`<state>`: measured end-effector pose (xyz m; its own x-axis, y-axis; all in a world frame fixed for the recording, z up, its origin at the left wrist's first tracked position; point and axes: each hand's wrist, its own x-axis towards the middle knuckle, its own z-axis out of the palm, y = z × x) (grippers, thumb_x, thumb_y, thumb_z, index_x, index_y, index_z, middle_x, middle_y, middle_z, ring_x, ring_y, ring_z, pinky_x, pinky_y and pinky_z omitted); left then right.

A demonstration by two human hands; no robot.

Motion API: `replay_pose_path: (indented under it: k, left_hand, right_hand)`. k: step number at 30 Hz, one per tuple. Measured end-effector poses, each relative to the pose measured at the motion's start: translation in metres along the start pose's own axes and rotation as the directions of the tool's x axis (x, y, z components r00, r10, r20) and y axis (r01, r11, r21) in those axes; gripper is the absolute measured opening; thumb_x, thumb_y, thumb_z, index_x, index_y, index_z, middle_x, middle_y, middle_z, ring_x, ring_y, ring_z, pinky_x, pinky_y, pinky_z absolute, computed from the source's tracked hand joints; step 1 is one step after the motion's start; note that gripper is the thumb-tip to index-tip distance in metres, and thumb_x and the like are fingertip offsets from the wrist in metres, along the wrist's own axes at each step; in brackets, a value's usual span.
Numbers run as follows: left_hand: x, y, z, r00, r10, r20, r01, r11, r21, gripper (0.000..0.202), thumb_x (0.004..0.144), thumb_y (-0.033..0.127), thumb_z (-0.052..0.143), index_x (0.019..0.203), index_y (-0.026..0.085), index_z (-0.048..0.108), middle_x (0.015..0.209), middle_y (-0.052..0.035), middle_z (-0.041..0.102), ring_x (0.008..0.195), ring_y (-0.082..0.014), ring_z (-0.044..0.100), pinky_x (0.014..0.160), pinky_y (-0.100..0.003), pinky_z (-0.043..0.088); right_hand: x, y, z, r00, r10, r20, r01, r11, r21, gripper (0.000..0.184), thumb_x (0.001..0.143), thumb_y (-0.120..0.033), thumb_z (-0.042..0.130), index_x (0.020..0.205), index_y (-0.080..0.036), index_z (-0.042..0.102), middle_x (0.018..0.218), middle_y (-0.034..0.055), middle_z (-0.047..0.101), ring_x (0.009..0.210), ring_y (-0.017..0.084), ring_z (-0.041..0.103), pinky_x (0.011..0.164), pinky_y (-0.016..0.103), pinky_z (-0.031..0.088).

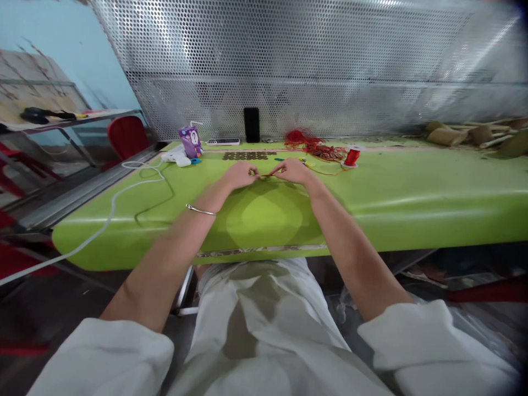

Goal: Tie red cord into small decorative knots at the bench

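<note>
Both my hands rest on the green table (391,192), fingertips almost meeting. My left hand (240,175) is closed in a pinch on one end of a short red cord piece (266,175). My right hand (293,171) pinches the other end. A thin bangle sits on my left wrist. A spool of red thread (352,156) stands just right of my right hand. Behind it lies a heap of red cord (313,144).
A purple drink carton (190,140) with a straw, a white charger and cable (136,181), a phone lying flat (223,142), an upright dark phone (251,125) and a dark patterned strip (245,156) lie at the back. Perforated metal wall behind; red chair (126,136) at left.
</note>
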<state>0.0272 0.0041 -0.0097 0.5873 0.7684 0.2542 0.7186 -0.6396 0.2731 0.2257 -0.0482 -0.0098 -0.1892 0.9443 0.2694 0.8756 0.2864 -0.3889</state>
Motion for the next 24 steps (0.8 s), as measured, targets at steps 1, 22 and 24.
replay_pose_path:
  k: [1,22,24]
  left_hand:
    - [-0.001,0.0,0.0,1.0,-0.001,0.015,0.001,1.0,0.0,0.018,0.083,0.027,0.065,0.089,0.017,0.078,0.065,-0.0058,0.065,0.062,-0.0194,0.058,0.065,-0.03,0.042]
    - [0.004,0.012,0.006,0.993,0.119,-0.001,-0.119,0.991,0.065,0.031,0.08,0.047,0.07,0.095,0.021,0.078,0.072,-0.0046,0.064,0.066,-0.0186,0.057,0.061,-0.028,0.037]
    - [0.004,0.012,0.008,0.992,0.125,0.002,-0.125,0.989,0.084,0.03,0.081,0.045,0.07,0.096,0.021,0.078,0.072,-0.0047,0.065,0.067,-0.0187,0.058,0.062,-0.027,0.037]
  right_hand:
    - [0.0,0.001,0.001,1.0,-0.008,0.015,0.008,1.0,-0.002,0.027,0.082,-0.019,0.061,0.101,-0.021,0.08,0.046,-0.0041,0.042,0.051,0.011,0.035,0.059,0.027,0.034]
    - [0.003,0.005,0.007,0.997,-0.044,0.063,0.049,0.995,-0.084,0.034,0.077,-0.015,0.059,0.103,-0.023,0.079,0.083,0.0027,0.074,0.067,0.013,0.056,0.07,0.022,0.042]
    - [0.002,0.005,0.006,0.997,-0.027,0.067,0.033,0.996,-0.089,0.034,0.077,-0.015,0.059,0.104,-0.021,0.079,0.081,0.003,0.074,0.065,0.013,0.055,0.068,0.022,0.042]
